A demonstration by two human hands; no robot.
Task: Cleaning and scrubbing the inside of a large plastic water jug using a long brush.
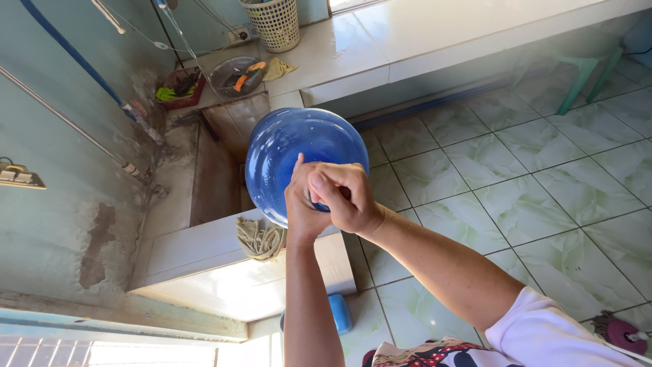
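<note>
Nearest to the camera, two bare forearms are seen, reaching forward from a white sleeve (543,333). The left hand (303,204) and the right hand (343,197) are pressed together at the near end of a large blue water bottle (299,153). Both hands are clenched around the bottle's neck, which is hidden by the fingers; the right hand is laid partly over the left one. The bottle is held up in the air, tilted away from the person, so that its round body is seen just beyond the hands.

Under the hands, a white tiled ledge (204,251) is seen, and a bundle of pale rope (260,239) is lying on its edge. A small blue object (339,312) is placed on the green marbled floor (543,177) below the ledge.

Farther away, a metal basin (238,75) with cloths inside is placed on a white tabletop (380,47). At the far end, a white woven basket (276,24) is standing near the wall.
</note>
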